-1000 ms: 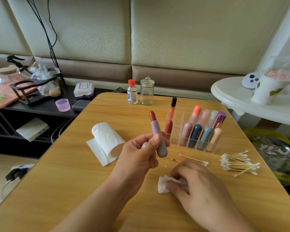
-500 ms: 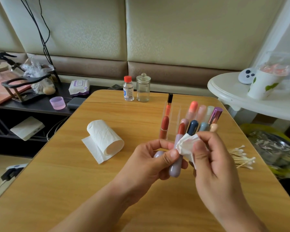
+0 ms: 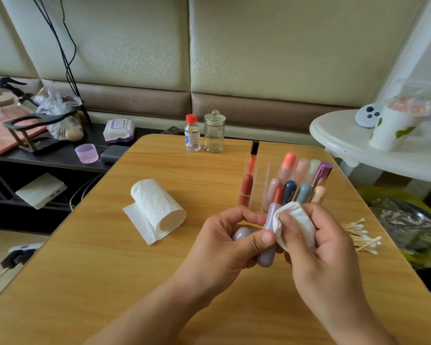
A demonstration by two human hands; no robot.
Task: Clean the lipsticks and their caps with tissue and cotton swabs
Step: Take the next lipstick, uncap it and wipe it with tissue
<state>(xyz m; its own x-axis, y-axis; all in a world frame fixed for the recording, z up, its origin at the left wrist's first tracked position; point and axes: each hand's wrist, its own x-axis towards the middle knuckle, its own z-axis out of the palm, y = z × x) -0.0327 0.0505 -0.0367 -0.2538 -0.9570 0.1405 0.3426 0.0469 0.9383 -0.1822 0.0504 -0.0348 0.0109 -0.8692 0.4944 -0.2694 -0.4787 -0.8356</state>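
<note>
The step in hand appears to be wiping the tube of one opened lipstick [image 3: 271,220]. The left hand [image 3: 224,247] grasps this lilac tube between thumb and fingers and holds it roughly upright above the table [image 3: 110,282], the red bullet pointing up in front of the clear organizer [image 3: 259,178]. A rounded lilac piece, probably its cap [image 3: 241,234], sits tucked in the same hand behind the thumb. The right hand [image 3: 316,247] is clenched round a crumpled tissue [image 3: 294,225] and presses it against the upper side of the tube, just below the bullet. The next move would call for turning the tube inside the tissue so the whole collar is covered, with pressure kept off the soft bullet, which could smear or snap. The cotton swabs [image 3: 361,237] lie in a loose pile near the right edge of the table; the tissue roll [image 3: 157,210] lies to the left, well apart from the hands. Hidden points: the tissue covers the contact area, so any residue cannot be seen; the lower tube is partly masked by the left thumb; the capped lipsticks standing in the organizer overlap, so their exact count is hard to make out.
</note>
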